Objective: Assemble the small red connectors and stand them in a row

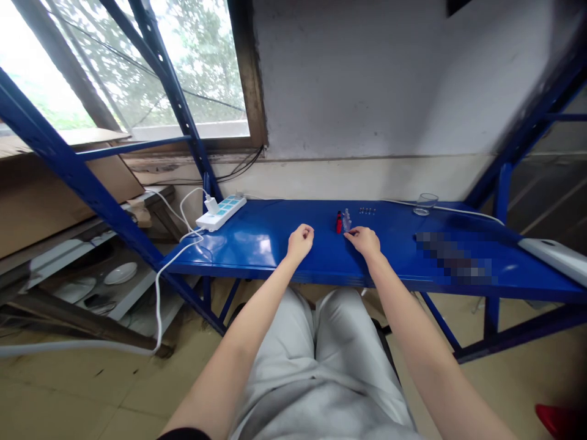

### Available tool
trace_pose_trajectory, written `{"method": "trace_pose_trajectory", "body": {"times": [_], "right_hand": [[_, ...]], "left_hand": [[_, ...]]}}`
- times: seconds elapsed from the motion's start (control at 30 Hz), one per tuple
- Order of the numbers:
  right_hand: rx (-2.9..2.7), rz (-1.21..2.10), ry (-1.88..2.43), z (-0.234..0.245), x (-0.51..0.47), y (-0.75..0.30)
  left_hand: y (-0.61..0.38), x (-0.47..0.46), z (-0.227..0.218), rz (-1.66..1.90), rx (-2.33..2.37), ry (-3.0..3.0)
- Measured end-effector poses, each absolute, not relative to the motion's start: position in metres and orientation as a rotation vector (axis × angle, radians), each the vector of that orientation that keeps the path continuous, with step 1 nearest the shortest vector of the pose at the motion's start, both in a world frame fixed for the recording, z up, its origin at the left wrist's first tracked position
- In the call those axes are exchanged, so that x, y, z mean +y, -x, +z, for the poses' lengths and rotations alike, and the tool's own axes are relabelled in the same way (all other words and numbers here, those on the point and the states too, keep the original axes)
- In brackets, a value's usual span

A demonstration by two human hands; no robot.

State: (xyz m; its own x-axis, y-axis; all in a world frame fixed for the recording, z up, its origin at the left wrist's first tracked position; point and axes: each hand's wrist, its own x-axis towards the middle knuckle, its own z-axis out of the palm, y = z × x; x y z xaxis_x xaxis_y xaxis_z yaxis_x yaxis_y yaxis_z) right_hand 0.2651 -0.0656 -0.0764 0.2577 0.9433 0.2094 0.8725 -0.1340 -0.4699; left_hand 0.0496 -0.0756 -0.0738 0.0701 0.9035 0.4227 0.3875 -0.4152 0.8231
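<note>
My left hand rests on the blue metal shelf with its fingers curled into a loose fist; whether anything is inside I cannot make out. My right hand lies a little to the right, fingers pinched together at the base of a small clear plastic piece. A small red and black part stands right beside that clear piece. Behind them lies a short row of several tiny dark pieces.
A white power strip with a plugged-in charger and white cable sits at the shelf's back left. A clear glass dish stands at the back right, and a white object at the far right. Blue rack beams rise on both sides.
</note>
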Motion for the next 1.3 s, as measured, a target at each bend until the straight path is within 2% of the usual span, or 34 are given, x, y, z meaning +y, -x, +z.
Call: {"method": "trace_pose_trajectory", "body": {"times": [0.23,0.4,0.73,1.03,1.3], "right_hand": [[-1.640,0.209,2.033,-0.074,-0.067,-0.264],[-1.655,0.203,2.020,-0.072,-0.071,-0.263],[-1.652,0.177,2.021,-0.073,-0.070,-0.264],[-1.637,0.145,2.027,-0.078,-0.065,-0.266],[-1.637,0.159,2.032,-0.075,-0.067,-0.263]], "left_hand": [[-0.075,-0.090,-0.066,1.016,1.211,-2.542],[-0.101,-0.081,-0.067,0.774,1.363,-2.618],[-0.130,-0.074,-0.064,0.616,1.616,-2.641],[-0.123,-0.066,-0.061,0.818,1.628,-2.760],[-0.088,-0.059,-0.069,1.282,1.448,-2.113]]}}
